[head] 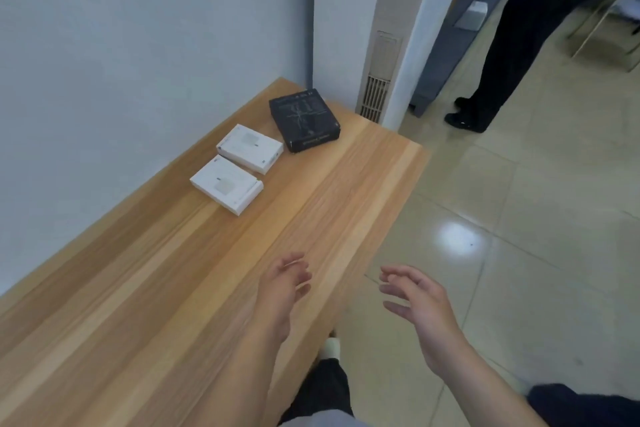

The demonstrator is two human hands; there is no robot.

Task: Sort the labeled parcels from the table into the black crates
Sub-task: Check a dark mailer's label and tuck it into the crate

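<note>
**Three parcels on the tabletop, both hands empty**

Three parcels lie at the far end of the wooden tabletop (pixel 173 270), close to the pale wall (pixel 121 45). Two are flat white boxes: the nearer white box (pixel 227 188) and the farther white box (pixel 249 148) sit just beside each other, almost touching at a corner, both lying flat. Beyond them, near the far corner, lies a black box (pixel 304 119) with faint printing on its lid, close to the farther white box but apart from it.

The left hand (pixel 285 282) hovers over the near right part of the tabletop, fingers loosely spread and slightly bent, its grip apart and holding nothing. The right hand (pixel 417 298) is out past the tabletop's edge, above the tiled floor (pixel 519 218), palm turned inward, fingers relaxed and apart, also holding nothing. Both hands are well apart from the parcels.

No black crates show in this view. At the upper right a person in dark trousers (pixel 512 45) stands on the floor beside a white doorframe (pixel 415 45). A bright light reflection sits on the floor tiles.
</note>
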